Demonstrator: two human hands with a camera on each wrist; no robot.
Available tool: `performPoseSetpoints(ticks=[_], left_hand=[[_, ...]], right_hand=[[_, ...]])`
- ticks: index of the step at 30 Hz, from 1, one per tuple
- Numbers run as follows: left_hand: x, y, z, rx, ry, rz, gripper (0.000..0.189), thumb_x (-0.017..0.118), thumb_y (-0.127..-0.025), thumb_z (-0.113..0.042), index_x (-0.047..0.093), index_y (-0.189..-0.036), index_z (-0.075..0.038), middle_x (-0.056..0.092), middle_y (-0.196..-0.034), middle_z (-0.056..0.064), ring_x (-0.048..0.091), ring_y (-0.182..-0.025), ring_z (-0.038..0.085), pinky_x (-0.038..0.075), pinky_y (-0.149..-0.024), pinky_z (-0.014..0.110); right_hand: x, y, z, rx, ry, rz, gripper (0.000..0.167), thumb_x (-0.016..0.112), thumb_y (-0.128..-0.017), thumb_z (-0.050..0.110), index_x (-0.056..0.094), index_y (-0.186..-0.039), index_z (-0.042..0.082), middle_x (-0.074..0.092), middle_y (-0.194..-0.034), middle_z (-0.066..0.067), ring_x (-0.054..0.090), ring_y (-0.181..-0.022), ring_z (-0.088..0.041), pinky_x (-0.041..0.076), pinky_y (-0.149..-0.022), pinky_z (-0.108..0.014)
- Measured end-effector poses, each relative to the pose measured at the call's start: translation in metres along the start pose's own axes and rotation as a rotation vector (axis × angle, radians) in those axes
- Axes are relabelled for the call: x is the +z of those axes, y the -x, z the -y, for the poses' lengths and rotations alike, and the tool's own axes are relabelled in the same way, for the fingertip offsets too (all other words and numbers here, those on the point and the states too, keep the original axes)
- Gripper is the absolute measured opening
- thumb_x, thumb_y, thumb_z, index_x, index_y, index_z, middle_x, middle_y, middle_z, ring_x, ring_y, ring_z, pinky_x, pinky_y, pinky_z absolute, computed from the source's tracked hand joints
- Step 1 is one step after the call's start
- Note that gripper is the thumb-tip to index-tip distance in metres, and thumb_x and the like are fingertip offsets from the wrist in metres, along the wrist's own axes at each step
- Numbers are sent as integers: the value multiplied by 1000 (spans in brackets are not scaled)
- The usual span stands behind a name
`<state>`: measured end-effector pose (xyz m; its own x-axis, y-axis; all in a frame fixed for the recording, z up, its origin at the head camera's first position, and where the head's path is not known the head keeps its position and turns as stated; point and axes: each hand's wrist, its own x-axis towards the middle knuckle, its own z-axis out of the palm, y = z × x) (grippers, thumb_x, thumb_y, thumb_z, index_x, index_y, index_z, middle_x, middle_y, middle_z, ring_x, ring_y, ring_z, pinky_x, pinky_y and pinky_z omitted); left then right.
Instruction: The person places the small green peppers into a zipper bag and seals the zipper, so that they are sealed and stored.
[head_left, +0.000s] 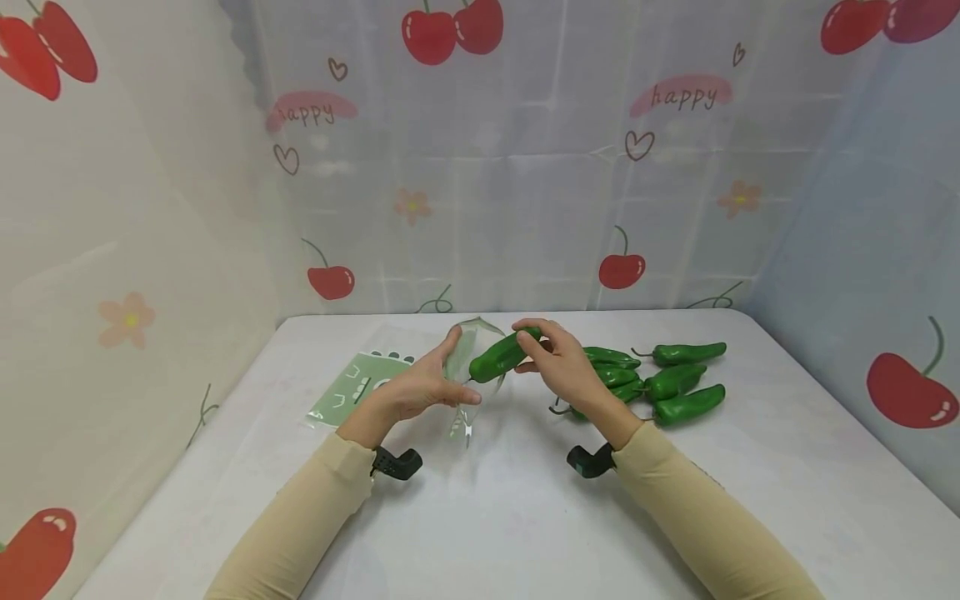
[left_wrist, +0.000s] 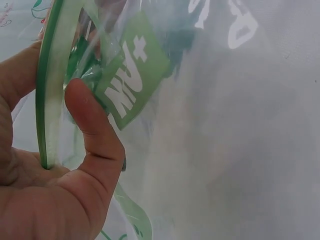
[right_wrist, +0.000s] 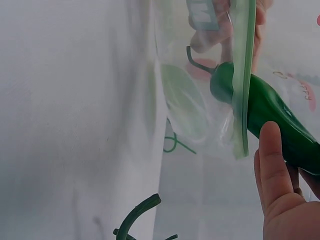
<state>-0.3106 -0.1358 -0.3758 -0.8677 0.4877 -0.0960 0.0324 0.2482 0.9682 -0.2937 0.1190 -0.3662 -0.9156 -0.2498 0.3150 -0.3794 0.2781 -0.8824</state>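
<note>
Above the table, my left hand (head_left: 420,389) holds a clear zip bag (head_left: 459,357) with a green zip edge, its mouth facing right. The left wrist view shows the thumb (left_wrist: 95,120) bent against the bag's side, the other fingers partly behind the plastic. My right hand (head_left: 564,367) pinches a green pepper (head_left: 497,358) near its tip. In the right wrist view the pepper (right_wrist: 280,115) lies across the zip edge (right_wrist: 244,85), with its stem end inside the bag and its tip outside.
Several green peppers (head_left: 688,405) lie in a group on the right of the white table (head_left: 510,517). A flat bag with a green printed panel (head_left: 352,392) lies at the left. Printed curtains (head_left: 487,183) stand behind and on both sides.
</note>
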Motion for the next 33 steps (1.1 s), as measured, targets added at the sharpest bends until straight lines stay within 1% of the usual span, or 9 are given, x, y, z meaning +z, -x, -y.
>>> performPoseSetpoints(ticks=[6,13,19,22,25,27,30,32,33], left_hand=[[0,0,-1,17,7,6,133,90,-77,-9,-6,-167,-29,-7,-174,-3,49,-115,32,52,-73,33],[0,0,-2,26,13,11,133,90,-77,-9,-6,-166,-32,-6,-173,-3,42,-124,33,51,-75,34],[1,2,-3,40,19,4,132,90,-77,-9,-4,-167,-32,-9,-174,-6,36,-135,33,52,-79,35],[1,3,-4,54,-3,-8,132,90,-77,-8,-4,-167,-29,-9,-174,-6,25,-147,30,51,-87,35],[1,3,-5,71,-15,-18,132,90,-76,-6,-4,-167,-25,-9,-174,-6,15,-153,26,48,-95,35],[1,4,-6,83,-15,-22,132,90,-76,-5,-4,-167,-24,-9,-174,-6,8,-157,24,45,-106,39],[1,4,-8,92,-8,-22,132,89,-76,-4,-3,-167,-24,-9,-174,-6,4,-158,24,38,-117,45],[1,4,-7,98,-8,-23,132,90,-75,-4,-3,-167,-24,-8,-174,-6,2,-159,24,35,-119,49],[1,3,-7,99,-6,-22,132,90,-75,-4,-3,-167,-24,-8,-174,-6,4,-159,25,36,-118,48]], right_hand=[[0,1,1,10,69,-25,39,57,-107,33,62,-139,11,56,-123,-14,68,-97,-26,62,-83,-29],[-1,1,0,14,232,-52,40,60,-106,34,64,-139,13,61,-117,-11,71,-97,-28,59,-79,-34],[-1,0,-4,17,299,-88,38,66,-102,33,68,-135,13,69,-112,-9,70,-95,-24,56,-73,-32],[-1,0,-6,20,326,-119,37,70,-99,33,70,-130,14,73,-106,-8,70,-95,-22,55,-71,-30],[0,0,-8,38,325,-147,35,75,-96,33,70,-126,14,75,-104,-7,71,-94,-22,55,-71,-31],[0,0,-8,50,325,-157,35,77,-94,32,71,-123,14,75,-104,-7,71,-95,-22,56,-71,-32],[0,-1,-9,59,325,-162,34,79,-92,32,72,-121,16,75,-108,-6,70,-98,-23,57,-73,-33],[1,-1,-8,61,328,-161,33,79,-92,31,73,-121,17,74,-111,-5,69,-101,-23,58,-73,-34],[1,-2,-8,63,327,-159,33,79,-92,31,74,-122,17,74,-112,-5,70,-101,-24,58,-73,-34]])
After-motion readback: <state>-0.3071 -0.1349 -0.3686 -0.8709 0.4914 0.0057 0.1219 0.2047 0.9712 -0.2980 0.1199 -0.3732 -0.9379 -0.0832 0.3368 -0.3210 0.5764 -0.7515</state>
